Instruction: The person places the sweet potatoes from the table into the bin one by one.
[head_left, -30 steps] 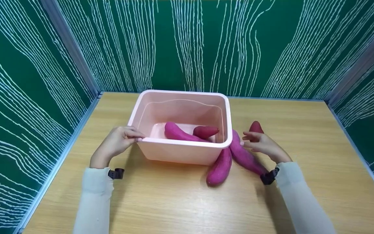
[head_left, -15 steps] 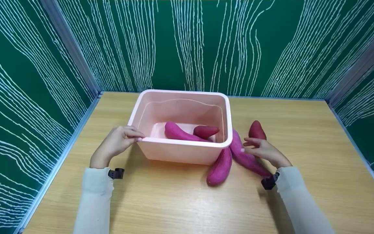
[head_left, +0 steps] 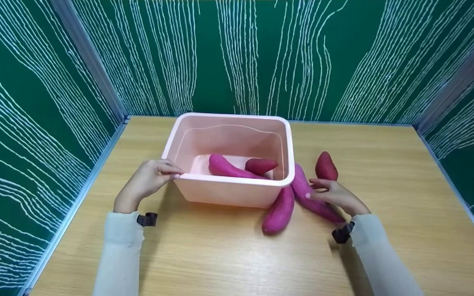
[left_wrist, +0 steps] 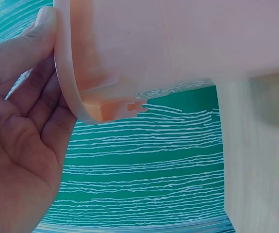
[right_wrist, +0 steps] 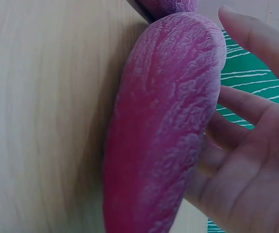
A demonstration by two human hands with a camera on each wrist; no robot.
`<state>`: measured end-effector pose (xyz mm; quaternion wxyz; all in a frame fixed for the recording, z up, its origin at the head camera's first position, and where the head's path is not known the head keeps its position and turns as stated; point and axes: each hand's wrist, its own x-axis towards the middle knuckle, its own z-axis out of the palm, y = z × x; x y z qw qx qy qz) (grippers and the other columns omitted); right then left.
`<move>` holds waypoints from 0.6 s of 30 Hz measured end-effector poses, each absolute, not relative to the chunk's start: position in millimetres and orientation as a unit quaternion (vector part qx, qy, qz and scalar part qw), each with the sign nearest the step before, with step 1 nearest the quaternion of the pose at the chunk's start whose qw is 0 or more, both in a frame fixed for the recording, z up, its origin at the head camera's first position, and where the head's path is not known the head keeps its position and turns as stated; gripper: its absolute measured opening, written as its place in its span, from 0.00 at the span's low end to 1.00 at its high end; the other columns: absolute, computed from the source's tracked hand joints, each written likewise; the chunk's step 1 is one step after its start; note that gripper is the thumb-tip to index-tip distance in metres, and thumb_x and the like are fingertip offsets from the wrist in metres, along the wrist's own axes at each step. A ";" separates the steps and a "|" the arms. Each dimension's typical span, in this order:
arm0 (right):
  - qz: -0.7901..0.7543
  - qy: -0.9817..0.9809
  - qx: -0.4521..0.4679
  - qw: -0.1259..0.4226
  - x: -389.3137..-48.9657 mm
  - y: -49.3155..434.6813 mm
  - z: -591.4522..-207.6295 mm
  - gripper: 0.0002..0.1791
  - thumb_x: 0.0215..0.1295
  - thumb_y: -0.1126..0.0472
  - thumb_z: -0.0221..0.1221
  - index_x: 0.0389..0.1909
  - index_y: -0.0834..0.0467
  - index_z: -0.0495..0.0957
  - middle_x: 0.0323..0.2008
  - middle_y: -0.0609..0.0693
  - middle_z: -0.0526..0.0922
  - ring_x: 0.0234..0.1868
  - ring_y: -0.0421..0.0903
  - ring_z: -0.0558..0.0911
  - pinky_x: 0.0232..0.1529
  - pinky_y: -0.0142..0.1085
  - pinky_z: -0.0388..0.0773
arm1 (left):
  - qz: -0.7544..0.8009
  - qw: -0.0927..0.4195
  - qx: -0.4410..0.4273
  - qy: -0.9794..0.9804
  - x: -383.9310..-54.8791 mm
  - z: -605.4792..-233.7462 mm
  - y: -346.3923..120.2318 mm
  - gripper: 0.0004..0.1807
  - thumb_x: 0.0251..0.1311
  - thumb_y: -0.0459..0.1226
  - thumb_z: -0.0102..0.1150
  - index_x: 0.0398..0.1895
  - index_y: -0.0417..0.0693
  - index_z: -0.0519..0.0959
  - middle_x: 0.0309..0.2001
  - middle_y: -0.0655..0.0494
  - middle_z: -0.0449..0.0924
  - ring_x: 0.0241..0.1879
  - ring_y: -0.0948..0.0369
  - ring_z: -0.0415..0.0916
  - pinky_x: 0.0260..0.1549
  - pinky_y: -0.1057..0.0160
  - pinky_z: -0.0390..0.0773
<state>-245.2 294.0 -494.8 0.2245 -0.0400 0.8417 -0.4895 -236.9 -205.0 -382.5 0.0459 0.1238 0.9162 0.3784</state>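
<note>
My left hand (head_left: 150,181) pinches the near-left corner of a pale pink plastic bin's rim (head_left: 237,179); the left wrist view has the thumb on one side of the rim and the fingers on the other. My right hand (head_left: 338,195) hovers over a long magenta sweet potato (head_left: 309,197) lying against the bin's right side. In the right wrist view its thumb and fingers are spread beside that sweet potato, not closed round it. Just beyond the right hand lies a shorter red sweet potato (head_left: 326,166).
Another long magenta sweet potato (head_left: 279,213) lies at the bin's near-right corner. Inside the bin are a magenta sweet potato (head_left: 228,168) and a red one (head_left: 260,166). Green panels (head_left: 208,61) with white wavy lines wall in the wooden table (head_left: 220,255) at the back and sides.
My right hand has drifted a little toward me, uncovering more of the red sweet potato behind it. The left hand and the bin have stayed in place.
</note>
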 end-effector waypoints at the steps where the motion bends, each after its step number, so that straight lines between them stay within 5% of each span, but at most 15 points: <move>1: -0.491 0.840 -0.041 0.226 -244.9 293.9 -495.0 0.46 0.61 0.47 0.63 0.72 0.63 0.54 0.67 0.66 0.64 0.66 0.61 0.65 0.66 0.53 0.67 | 0.379 0.045 0.125 0.916 -236.8 -382.5 -205.0 0.11 0.59 0.28 0.61 0.41 0.47 0.87 0.47 0.49 0.84 0.54 0.48 0.75 0.54 0.50 0.78; 18: -0.492 0.843 -0.065 0.210 -240.5 292.7 -506.9 0.44 0.58 0.51 0.66 0.71 0.61 0.59 0.64 0.63 0.68 0.62 0.56 0.69 0.64 0.47 0.68 | 0.379 0.044 0.130 0.915 -235.8 -380.8 -204.4 0.11 0.59 0.28 0.61 0.40 0.48 0.88 0.46 0.50 0.84 0.52 0.49 0.75 0.53 0.52 0.79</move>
